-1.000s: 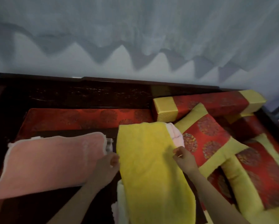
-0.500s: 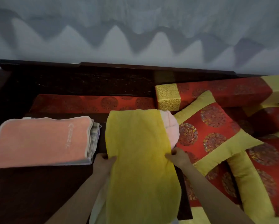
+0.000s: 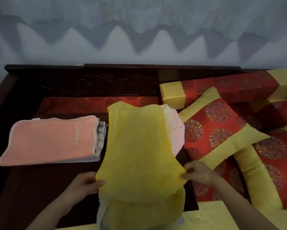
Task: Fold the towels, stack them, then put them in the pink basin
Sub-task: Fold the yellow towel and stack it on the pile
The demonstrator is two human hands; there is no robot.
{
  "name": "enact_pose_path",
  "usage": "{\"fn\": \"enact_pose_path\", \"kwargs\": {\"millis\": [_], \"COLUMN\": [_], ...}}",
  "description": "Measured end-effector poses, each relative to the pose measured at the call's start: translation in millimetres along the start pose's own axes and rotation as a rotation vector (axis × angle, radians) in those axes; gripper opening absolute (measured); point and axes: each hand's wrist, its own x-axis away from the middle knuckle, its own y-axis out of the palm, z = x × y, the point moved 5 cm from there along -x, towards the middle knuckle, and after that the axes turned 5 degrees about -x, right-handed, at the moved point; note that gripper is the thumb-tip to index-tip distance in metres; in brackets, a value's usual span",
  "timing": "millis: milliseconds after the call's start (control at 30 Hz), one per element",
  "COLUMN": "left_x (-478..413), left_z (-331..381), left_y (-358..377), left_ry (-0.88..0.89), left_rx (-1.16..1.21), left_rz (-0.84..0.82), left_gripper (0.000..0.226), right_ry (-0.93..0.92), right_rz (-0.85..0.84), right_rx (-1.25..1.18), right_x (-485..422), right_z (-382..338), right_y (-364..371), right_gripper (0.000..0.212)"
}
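Yellow towel [image 3: 139, 146] stretched between grips, far end over pink towel [image 3: 176, 130]. Left grip [image 3: 85, 183] and right grip [image 3: 197, 171], each pinching side edge, now slid closer to body; fold not yet made.

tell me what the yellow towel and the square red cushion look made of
The yellow towel: soft, matte cloth, likely terry cotton or microfibre; it drapes limply and looks fuzzy. The square red cushion: glossy brocade-like fabric, perhaps satin or silk; it shows sheen and woven round medallions.
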Motion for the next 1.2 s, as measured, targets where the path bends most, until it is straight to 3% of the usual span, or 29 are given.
{"fn": "enact_pose_path", "kwargs": {"millis": [100, 167, 200, 267, 333, 433, 500, 567, 633, 700, 767, 833, 1033, 1200], "left_x": [-18.9, -16.0, -7.8, 15.5, 20.7, 3.9, -5.7, -9.0, -15.2, -24.4, -34.3, -40.0, -44.9, -54.4], "left_z": [0.5, 16.4, 24.8, 28.5, -6.3, -57.1, -64.1, -56.1, -41.4, -15.3, 6.7, 20.8, 53.8, 63.0], "left_y": [-1.6, 4.3, 19.4, 65.7, 102.1, 122.3, 120.3, 110.7, 98.3, 84.6, 65.1, 60.2, 59.2, 48.4], "left_ry": [0.066, 0.351, 0.552, 0.854, 0.882, 0.905, 0.916, 0.891, 0.755, 0.572, 0.339, 0.153, 0.066, 0.026], "left_rx": [-0.22, -0.646, -0.793, -1.048, -1.317, -1.485, -1.493, -1.472, -1.248, -0.81, -0.284, 0.039, 0.13, 0.092], "left_rz": [0.305, 0.533, 0.523, 0.167, -0.156, -0.331, -0.337, -0.329, -0.388, -0.272, -0.028, -0.01, -0.04, -0.121], "left_gripper": [0.016, 0.025, 0.025, 0.02, 0.03, 0.043, 0.029, 0.014, 0.008, 0.007, 0.011, 0.005, 0.008, 0.008], "right_ry": [-0.083, -0.066, -0.054, -0.037, -0.026, -0.059, -0.131, -0.232, -0.344, -0.461, -0.542, -0.577, -0.555, -0.663], "right_rz": [0.31, 0.401, 0.42, 0.435, 0.456, 0.486, 0.453, 0.383, 0.319, 0.238, 0.142, 0.15, 0.287, 0.309], "right_rx": [-0.073, -0.275, -0.404, -0.643, -0.79, -0.884, -0.821, -0.676, -0.464, -0.27, -0.062, 0.07, -0.297, -0.189], "right_x": [2.6, 4.5, 3.8, 1.4, 0.1, 2.4, 6.2, 14.8, 26.2, 37.9, 44.3, 41.1, 9.7, 0.6], "right_z": [-6.9, -15.5, -17.8, -20.8, -21.5, -20.0, -25.2, -37.2, -55.0, -75.9, -97.4, -116.7, -150.4, -165.3], "right_y": [5.1, 14.2, 19.6, 30.3, 37.9, 47.2, 51.2, 59.0, 71.7, 86.0, 101.6, 111.6, 96.7, 74.8], "right_gripper": [0.031, 0.028, 0.027, 0.027, 0.021, 0.014, 0.036, 0.053, 0.054, 0.056, 0.075, 0.09, 0.087, 0.031]}}
